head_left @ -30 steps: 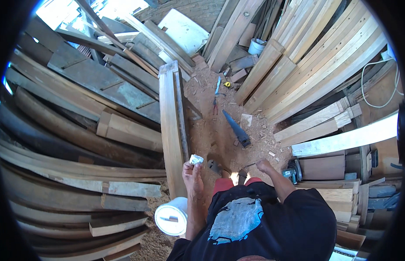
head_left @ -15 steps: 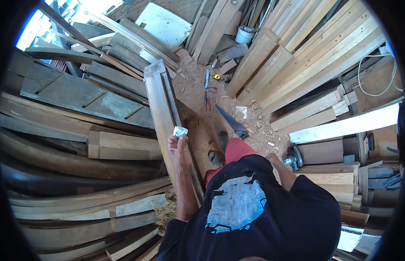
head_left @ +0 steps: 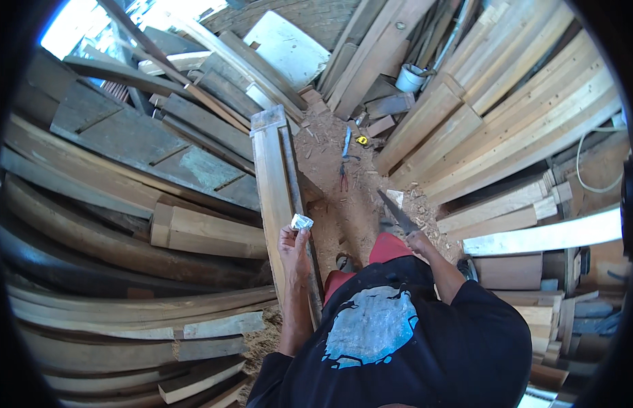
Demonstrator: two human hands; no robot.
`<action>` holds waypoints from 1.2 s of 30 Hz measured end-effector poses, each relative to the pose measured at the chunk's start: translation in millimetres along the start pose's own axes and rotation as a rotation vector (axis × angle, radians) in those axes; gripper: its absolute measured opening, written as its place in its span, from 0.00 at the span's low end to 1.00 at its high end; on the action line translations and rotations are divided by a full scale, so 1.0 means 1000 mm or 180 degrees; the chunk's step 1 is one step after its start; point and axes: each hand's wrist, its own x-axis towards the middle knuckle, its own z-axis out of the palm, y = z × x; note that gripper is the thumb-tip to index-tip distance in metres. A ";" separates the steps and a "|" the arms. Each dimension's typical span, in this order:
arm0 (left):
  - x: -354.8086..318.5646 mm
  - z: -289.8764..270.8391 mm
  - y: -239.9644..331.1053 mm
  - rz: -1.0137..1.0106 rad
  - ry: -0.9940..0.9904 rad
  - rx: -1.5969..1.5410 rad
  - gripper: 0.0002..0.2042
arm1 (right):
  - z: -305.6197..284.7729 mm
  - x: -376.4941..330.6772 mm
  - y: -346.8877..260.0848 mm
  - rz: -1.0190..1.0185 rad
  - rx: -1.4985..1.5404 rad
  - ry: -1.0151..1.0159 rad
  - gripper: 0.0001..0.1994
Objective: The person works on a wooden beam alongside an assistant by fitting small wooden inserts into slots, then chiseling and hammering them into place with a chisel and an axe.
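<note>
Head view: left hand (head_left: 294, 246) fingers still pinch a white scrap (head_left: 301, 222); right hand (head_left: 418, 242) now grips the handsaw (head_left: 396, 211).

Small crumpled white piece (head_left: 301, 221) in left hand (head_left: 294, 246), dark handsaw (head_left: 396, 211) in right hand (head_left: 420, 241)

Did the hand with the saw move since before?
Yes. The right hand now grips the saw; earlier the saw lay on the sawdust floor.

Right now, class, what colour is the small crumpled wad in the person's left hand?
White, the crumpled wad shows best in the head view.
</note>
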 end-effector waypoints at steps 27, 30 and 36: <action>-0.317 0.090 -0.043 0.1612 0.3487 -0.0377 0.11 | 0.084 0.120 -0.193 -0.2726 -0.2668 -0.3455 0.14; -0.356 0.091 -0.040 0.1911 0.3881 -0.0427 0.11 | 0.117 0.044 -0.233 -0.2750 -0.2938 -0.4102 0.17; -0.452 0.090 -0.046 0.2251 0.4139 -0.0348 0.14 | 0.161 -0.103 -0.234 -0.3669 -0.3234 -0.4573 0.17</action>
